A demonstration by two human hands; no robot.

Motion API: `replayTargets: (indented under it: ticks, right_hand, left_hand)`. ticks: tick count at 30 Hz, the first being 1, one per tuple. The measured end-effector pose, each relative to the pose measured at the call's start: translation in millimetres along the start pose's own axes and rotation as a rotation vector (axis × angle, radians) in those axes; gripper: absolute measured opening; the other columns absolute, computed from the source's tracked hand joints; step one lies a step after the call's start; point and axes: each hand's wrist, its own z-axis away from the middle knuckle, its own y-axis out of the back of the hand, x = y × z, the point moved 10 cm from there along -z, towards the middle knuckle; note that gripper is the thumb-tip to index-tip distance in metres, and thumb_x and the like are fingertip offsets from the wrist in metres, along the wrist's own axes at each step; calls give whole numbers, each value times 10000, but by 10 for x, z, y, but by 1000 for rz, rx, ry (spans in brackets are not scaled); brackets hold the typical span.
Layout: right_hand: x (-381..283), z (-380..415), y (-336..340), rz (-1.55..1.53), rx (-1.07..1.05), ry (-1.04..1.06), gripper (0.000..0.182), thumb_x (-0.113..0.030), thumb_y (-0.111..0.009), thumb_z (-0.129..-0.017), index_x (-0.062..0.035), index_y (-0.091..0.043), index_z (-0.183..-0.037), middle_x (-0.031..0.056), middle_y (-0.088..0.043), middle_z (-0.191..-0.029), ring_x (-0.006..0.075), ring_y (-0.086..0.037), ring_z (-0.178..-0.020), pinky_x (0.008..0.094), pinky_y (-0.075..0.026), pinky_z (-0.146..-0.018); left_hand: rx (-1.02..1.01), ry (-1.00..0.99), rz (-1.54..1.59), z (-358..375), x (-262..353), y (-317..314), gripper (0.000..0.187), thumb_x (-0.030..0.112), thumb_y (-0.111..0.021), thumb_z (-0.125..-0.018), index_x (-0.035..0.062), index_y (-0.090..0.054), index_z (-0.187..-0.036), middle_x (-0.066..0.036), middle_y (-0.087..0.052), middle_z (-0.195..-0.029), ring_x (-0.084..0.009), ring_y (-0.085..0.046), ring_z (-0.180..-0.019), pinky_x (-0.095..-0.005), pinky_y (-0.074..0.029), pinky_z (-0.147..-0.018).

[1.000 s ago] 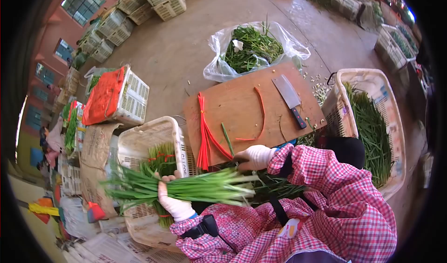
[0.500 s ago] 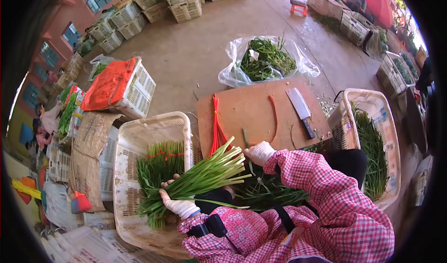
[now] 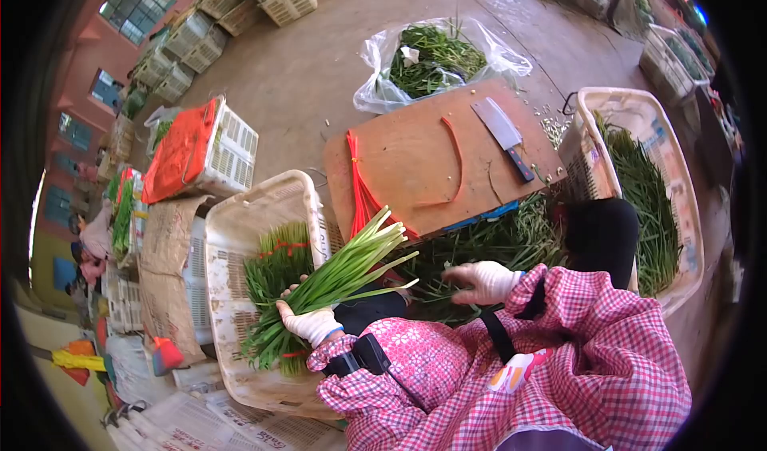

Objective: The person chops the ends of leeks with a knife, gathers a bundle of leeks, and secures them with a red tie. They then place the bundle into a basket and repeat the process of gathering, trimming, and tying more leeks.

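1. The left hand [image 3: 310, 323] is grasping a loose bunch [image 3: 345, 269] at the near right side of the left crate [image 3: 223, 269]; its pale stalk ends are fanning far right, its leafy tips trailing near left.
2. The right hand [image 3: 486, 282] is hanging open near the lap, holding nothing that's showing.
3. On the done side, red-banded bundles [image 3: 281, 251] are lying in that crate. The held bunch is showing no band, so I'm judging it unfinished.
4. Plenty is remaining: long, flat leaves [image 3: 649, 207] are filling much of the right crate [image 3: 685, 211], and more greens [image 3: 511, 242] are tangling below the counter [image 3: 399, 167].
5. Up on that smooth brown wood, thin red ties [image 3: 357, 186] are spreading from a knot, and a broad-bladed knife [image 3: 502, 130] is resting on the right.
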Motion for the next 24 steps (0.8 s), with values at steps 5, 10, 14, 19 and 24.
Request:
replayTargets:
  ticks: [5, 10, 14, 19, 24]
  right_hand:
    - [-768, -299, 3, 1, 213, 256, 683, -389, -673, -737, -52, -467, -1294, 178, -585, -1161, 348, -538, -1120, 424, -451, -910]
    - [-914, -369, -451, 88, 70, 223, 229, -334, -583, -842, -169, -649, -987, 147, -654, -806, 373, -637, -749, 462, -511, -705]
    - [-783, 173, -424, 20, -153, 349, 257, -338, -537, -866, -122, -634, -967, 176, -646, -838, 373, -627, -804, 454, -498, -726]
    - [327, 801, -146, 597, -493, 54, 322, -382, -595, -807, -108, -656, -965, 136, -674, -862, 332, -650, -848, 445, -519, -740]
    - [245, 949, 606, 632, -91, 90, 502, -447, -659, -748, -111, -623, -1118, 127, -667, -912, 316, -648, -893, 432, -521, -761]
  left_hand:
    - [18, 8, -32, 126, -54, -100, 324, 347, -481, -930, 84, -625, -808, -78, -661, -795, -389, -597, -905, -577, -454, -876]
    - [-121, 8, -63, 299, -4, -190, 316, 355, -504, -910, 78, -636, -832, -82, -672, -849, -387, -587, -977, -567, -445, -904]
    - [-169, -86, -77, 567, 86, -296, 313, 367, -509, -906, 84, -644, -912, -60, -653, -873, -368, -570, -1016, -539, -434, -931]
    - [-358, -178, -91, 607, 270, -350, 301, 349, -548, -897, 78, -651, -974, -46, -658, -921, -326, -535, -1119, -498, -395, -1009]
    - [-375, -123, 41, 740, 192, -490, 230, 259, -571, -879, 92, -650, -1016, 12, -611, -837, -212, -531, -991, -399, -423, -963]
